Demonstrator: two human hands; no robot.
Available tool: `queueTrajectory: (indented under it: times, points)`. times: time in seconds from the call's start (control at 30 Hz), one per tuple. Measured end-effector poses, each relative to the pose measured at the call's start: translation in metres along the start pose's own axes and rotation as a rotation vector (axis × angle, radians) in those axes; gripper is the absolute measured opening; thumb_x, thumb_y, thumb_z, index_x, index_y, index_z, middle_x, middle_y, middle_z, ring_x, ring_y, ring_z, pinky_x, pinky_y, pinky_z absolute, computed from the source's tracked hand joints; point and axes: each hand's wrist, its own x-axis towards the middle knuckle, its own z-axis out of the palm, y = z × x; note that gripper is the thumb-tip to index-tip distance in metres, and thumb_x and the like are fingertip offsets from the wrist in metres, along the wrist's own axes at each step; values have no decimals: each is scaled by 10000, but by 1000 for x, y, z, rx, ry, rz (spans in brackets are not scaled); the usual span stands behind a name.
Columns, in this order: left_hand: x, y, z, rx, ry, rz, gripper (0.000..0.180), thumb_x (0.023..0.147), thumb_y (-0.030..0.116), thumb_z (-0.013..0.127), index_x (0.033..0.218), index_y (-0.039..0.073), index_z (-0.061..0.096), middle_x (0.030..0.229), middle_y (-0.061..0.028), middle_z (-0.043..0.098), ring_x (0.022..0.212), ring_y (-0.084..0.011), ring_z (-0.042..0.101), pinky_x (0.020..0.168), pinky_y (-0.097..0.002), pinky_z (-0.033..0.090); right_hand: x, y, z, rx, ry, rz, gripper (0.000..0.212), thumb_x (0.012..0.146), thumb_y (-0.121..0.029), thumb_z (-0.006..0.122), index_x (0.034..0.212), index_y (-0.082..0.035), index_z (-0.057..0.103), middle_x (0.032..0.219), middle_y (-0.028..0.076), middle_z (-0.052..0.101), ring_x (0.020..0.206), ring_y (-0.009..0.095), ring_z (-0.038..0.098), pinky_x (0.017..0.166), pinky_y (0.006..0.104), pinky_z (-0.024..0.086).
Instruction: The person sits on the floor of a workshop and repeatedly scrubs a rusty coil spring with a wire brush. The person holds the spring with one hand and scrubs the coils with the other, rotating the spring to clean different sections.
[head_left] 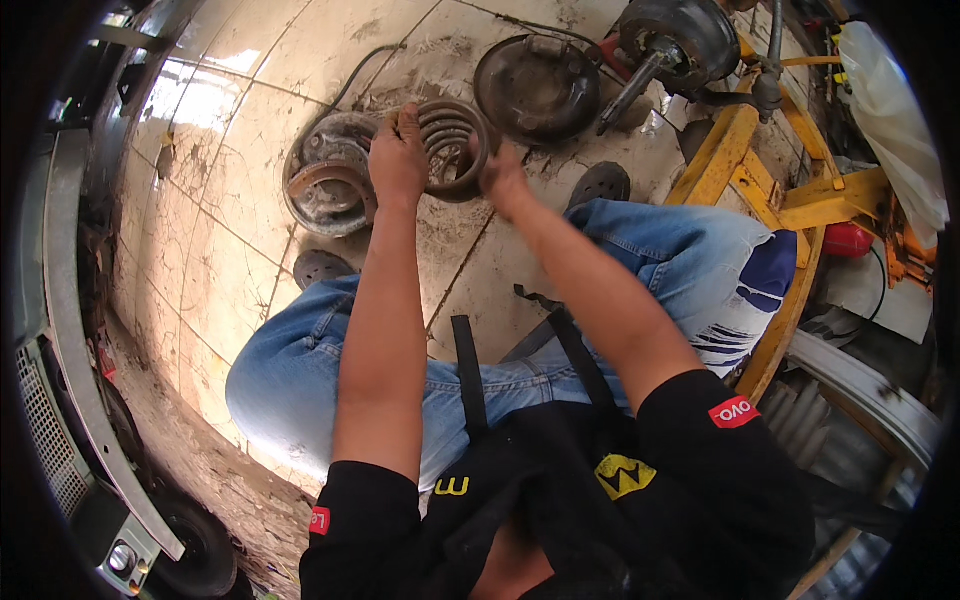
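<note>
Between my hands is a rusty coil spring point(447, 128), tilted so that I look into its rings. My left hand point(399, 158) is closed on its left side. My right hand point(503, 178), smeared by motion, wraps the right side, its fingertips hidden behind the outer ring. Just left of my left hand, on the floor, lies a dirty round brake backing plate point(325, 206) with a curved brown brake shoe point(322, 172) on it. Beyond the spring, to the right, sits a dark round metal plate point(537, 88).
A drum with a shaft point(680, 45) stands at the far right, beside a yellow metal stand point(735, 160). A dark cable point(362, 68) curves over the dirty tiled floor point(215, 165). Vehicle body parts point(65, 270) and a tyre point(195, 545) line the left edge.
</note>
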Motion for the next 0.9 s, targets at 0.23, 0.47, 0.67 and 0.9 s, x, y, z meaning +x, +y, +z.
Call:
queueTrajectory:
  times: [0.23,0.47,0.67,0.9]
  points:
    - [-3,22,14,-7,95,-48,578,956,540,410,1083,23,635,979,-234,659,950,-429,604,804,-485,462,-10,73,49,545,217,-51,345,985,-320,513,1206,-55,494,1020,50,593,930,148,529,857,326,441]
    - [-3,5,3,18,65,-201,666,955,570,379,1187,-29,558,1086,-277,622,1030,-440,580,862,-476,446,-5,-18,9,261,46,219,363,999,-365,453,1177,-50,487,1059,79,595,948,135,536,828,295,449]
    - [11,-14,-17,-70,38,-285,699,951,581,380,1161,-59,568,1088,-294,615,1037,-456,572,875,-451,449,2,-19,36,303,-97,576,689,994,-459,389,1460,8,193,1442,189,350,1285,296,381,1083,368,304]
    - [16,11,-77,-21,-388,-442,616,928,507,521,1178,-53,579,1090,-193,653,1026,-327,612,901,-418,455,21,27,26,105,-100,100,304,999,-237,474,1221,-38,415,1002,110,557,905,212,537,807,335,447]
